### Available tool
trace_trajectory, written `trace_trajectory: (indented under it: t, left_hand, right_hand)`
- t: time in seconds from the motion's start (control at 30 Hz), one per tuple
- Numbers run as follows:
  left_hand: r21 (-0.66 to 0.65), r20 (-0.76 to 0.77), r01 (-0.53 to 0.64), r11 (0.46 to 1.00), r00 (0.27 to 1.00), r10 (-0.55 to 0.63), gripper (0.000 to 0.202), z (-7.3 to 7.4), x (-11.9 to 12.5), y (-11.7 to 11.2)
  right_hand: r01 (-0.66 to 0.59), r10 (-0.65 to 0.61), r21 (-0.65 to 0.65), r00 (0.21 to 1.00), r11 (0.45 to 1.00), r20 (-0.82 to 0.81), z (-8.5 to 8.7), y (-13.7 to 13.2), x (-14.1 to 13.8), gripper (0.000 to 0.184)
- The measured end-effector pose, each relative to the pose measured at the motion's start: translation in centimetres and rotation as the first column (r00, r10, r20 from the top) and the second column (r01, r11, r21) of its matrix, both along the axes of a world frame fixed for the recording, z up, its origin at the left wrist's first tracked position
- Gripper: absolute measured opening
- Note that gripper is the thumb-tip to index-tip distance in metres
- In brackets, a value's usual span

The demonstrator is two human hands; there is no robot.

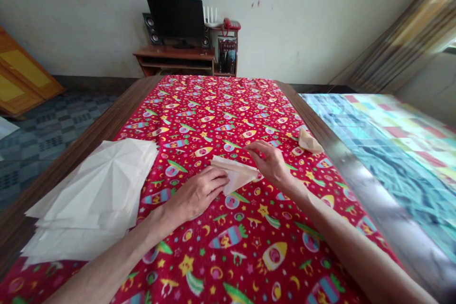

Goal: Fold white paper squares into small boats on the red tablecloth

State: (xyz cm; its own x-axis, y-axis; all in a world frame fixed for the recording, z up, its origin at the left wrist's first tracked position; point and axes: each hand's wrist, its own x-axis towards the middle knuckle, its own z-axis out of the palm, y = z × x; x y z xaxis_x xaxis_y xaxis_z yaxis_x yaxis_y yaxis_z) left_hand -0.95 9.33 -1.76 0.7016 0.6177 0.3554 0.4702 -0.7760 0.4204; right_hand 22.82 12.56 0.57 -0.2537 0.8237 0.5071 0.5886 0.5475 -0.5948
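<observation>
A cream sheet of paper, partly folded (235, 175), lies on the red patterned cloth (221, 247) in front of me. My left hand (195, 194) rests on its left side with fingers curled, pressing it down. My right hand (271, 164) pinches its right edge between thumb and fingers. A stack of creased cream paper sheets (96, 194) sits to the left of my left arm. A small folded cream paper piece (309, 142) lies near the cloth's right edge, beyond my right hand.
The cloth covers a wooden-framed bed or table with bare wood edges (89, 137). A second surface with a blue and multicoloured cover (392, 152) adjoins on the right. A desk with a monitor (176, 19), speakers and a red telephone stands at the far wall.
</observation>
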Motion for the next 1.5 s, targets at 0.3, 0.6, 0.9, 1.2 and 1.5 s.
trace_trajectory:
  t: [0.3, 0.6, 0.9, 1.2, 1.5]
  left_hand:
    - [0.063, 0.037, 0.004, 0.998, 0.999, -0.006, 0.021, -0.2, 0.2, 0.3]
    - [0.158, -0.055, -0.094, 0.983, 0.993, 0.104, 0.006, 0.6, 0.8, 1.4]
    - [0.121, -0.081, -0.123, 0.985, 0.988, 0.134, 0.076, 0.4, 0.4, 3.9]
    - [0.028, -0.047, 0.047, 0.999, 0.998, -0.045, 0.026, 0.5, 0.2, 4.3]
    - [0.115, -0.206, 0.15, 0.982, 0.971, -0.125, 0.046, 0.3, -0.8, 2.8]
  right_hand:
    - [-0.202, 0.16, 0.094, 0.928, 0.975, 0.337, -1.3, -6.3, -0.2, 0.021]
    - [-0.084, 0.016, 0.114, 0.867, 0.99, 0.498, -1.9, -5.4, -1.3, 0.017]
    - [0.191, -0.233, 0.144, 0.886, 0.971, 0.4, -1.8, -5.3, -1.5, 0.037]
    - [0.022, -0.054, 0.087, 0.922, 0.996, 0.383, -2.1, -5.0, -1.3, 0.015]
    - [-0.131, 0.046, 0.138, 0.865, 0.982, 0.5, -1.9, -5.7, -0.7, 0.023]
